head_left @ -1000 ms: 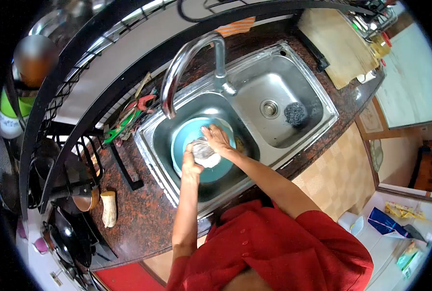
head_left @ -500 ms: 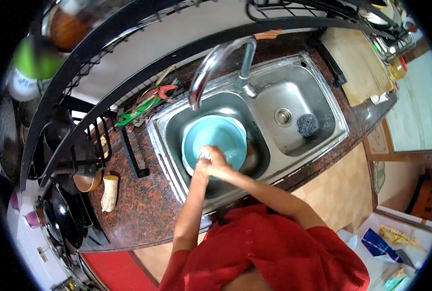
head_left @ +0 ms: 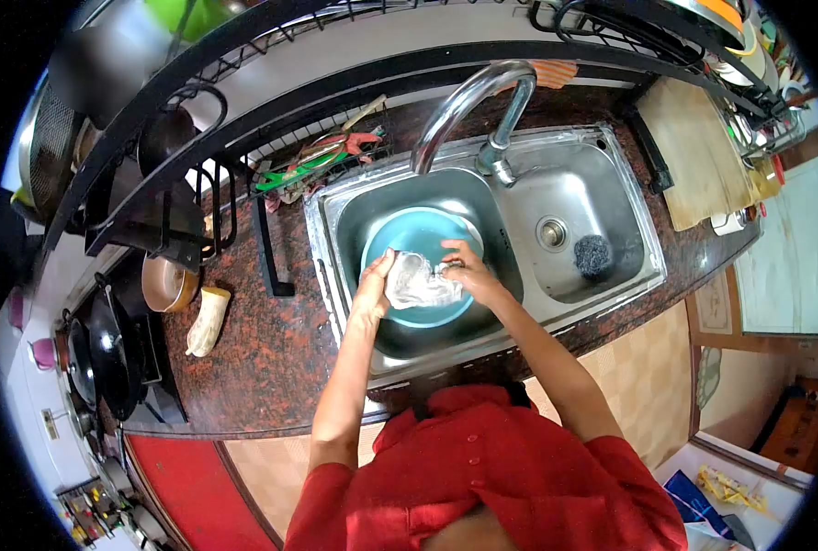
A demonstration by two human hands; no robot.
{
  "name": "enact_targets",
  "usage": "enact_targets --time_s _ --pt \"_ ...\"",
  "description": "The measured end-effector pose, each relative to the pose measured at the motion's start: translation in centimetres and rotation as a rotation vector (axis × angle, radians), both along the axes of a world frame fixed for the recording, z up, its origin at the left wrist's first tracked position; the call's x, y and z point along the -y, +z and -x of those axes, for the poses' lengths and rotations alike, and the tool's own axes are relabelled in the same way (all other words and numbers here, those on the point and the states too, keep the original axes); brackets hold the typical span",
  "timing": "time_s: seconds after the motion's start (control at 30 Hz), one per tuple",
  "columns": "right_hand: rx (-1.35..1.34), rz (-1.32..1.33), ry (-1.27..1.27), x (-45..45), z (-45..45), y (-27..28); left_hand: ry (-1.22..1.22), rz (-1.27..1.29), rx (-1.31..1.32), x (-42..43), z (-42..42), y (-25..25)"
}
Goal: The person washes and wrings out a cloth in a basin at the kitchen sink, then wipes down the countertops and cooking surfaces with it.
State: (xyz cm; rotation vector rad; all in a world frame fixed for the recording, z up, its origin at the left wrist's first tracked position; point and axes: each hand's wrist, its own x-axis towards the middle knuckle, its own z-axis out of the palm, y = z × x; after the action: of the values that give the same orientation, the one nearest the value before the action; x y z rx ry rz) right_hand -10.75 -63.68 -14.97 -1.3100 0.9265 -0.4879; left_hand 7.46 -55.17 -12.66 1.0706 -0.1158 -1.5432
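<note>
I see the left hand (head_left: 372, 286) and right hand (head_left: 470, 275), stretched forward, gripping a white cloth (head_left: 416, 288) over the blue basin (head_left: 422, 228); behind stands a curved faucet (head_left: 445, 115).

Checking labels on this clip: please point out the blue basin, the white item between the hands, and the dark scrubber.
Blue basin (head_left: 416, 230), head view: bare inner surface.
White item (head_left: 418, 288), head view: its middle.
Dark scrubber (head_left: 592, 255), head view: middle of its top.
</note>
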Motion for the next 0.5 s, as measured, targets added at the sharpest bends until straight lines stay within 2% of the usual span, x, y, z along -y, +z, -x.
enact_targets --time_s 0.03,0.07,0.13,0.17,0.2,0.27,0.33,0.37,0.43,0.5 --pt "0.130 -0.306 0.066 -0.1 0.2 1.9 0.008 0.003 -0.001 0.4 0.3 0.5" --pt "0.235 -0.469 0.029 -0.6 -0.5 3.0 -0.066 -0.031 0.115 0.5 1.0 0.9" --pt "0.330 -0.530 0.075 -0.7 -1.4 1.6 -0.181 -0.016 0.330 1.0 2.3 0.9" --pt "0.423 -0.593 0.118 -0.8 -1.7 0.8 -0.085 0.083 0.257 1.2 2.6 0.8" --pt "0.340 -0.600 -0.002 -1.2 -2.1 0.9 -0.044 0.130 0.274 1.0 2.5 1.2" --pt "0.349 -0.541 -0.030 -0.7 -2.3 1.3 0.001 0.175 0.286 0.1 2.1 1.6" --pt "0.321 -0.423 -0.114 -0.2 -2.8 1.9 -0.339 0.169 0.507 -1.6 1.1 0.3" --pt "0.317 -0.427 -0.109 -0.1 -3.0 2.3 -0.600 0.077 0.586 -2.1 0.3 -1.8" --pt "0.336 -0.272 -0.111 0.1 -3.8 3.3 -0.392 -0.091 0.324 -3.0 1.3 -3.3" --pt "0.285 -0.269 -0.107 0.2 -4.3 3.9 -0.140 0.001 -0.011 -3.8 1.9 -4.3"
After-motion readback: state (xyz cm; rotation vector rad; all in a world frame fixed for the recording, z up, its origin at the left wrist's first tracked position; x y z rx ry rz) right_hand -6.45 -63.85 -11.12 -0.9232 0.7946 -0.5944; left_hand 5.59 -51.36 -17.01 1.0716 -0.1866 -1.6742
